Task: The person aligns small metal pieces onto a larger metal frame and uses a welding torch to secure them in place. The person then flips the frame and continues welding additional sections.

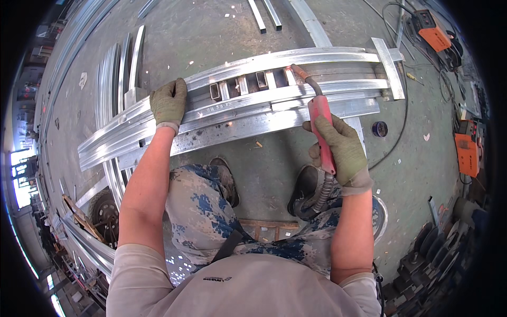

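Observation:
My right hand [340, 148], in an olive work glove, is wrapped round the red handle of a welding torch [320, 108]. The torch's bent neck points away from me, with its copper-coloured nozzle by the far rail of a long galvanized steel frame [338, 87]. Short rectangular tube pieces [261, 79] sit crosswise between the two rails, near the nozzle. My left hand [169, 103], gloved too, is closed over the frame's left part, its fingers curled at the far rail. Whether the nozzle touches metal I cannot tell.
Two orange welding machines [467, 154] stand at the right with black cables. A small round tin [379, 129] is on the floor right of the frame. Long steel profiles [108, 79] lie at the left, near a wheel [104, 214]. Dark metal parts [422, 259] are heaped at lower right.

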Demonstrator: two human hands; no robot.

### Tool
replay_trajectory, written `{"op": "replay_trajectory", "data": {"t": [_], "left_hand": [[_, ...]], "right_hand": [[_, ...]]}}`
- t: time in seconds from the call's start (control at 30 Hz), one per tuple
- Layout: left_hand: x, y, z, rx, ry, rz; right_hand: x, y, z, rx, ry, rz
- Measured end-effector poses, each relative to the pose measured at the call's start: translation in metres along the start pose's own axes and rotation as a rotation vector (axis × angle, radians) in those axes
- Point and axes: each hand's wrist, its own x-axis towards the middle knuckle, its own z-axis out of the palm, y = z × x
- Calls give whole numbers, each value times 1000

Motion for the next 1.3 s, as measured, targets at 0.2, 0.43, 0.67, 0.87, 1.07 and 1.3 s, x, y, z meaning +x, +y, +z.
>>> {"op": "replay_trajectory", "data": {"t": [0.2,0.43,0.67,0.87,1.07,1.3], "left_hand": [[0,2,-2,-14,-12,0],[-1,2,-2,-14,18,27],[0,5,-8,-15,-33,0],[-3,-2,-7,-2,-10,-15],[-3,1,-6,-30,-5,-14],[-5,5,-13,-48,4,-10]], "right_hand": [[3,2,-2,-20,-45,24],[5,-8,-10,-91,-57,29],[15,-22,-33,-132,-122,27],[9,-25,-30,-129,-110,6],[10,-25,-32,-59,-13,-167],[4,-29,-23,-1,-3,-227]]}}
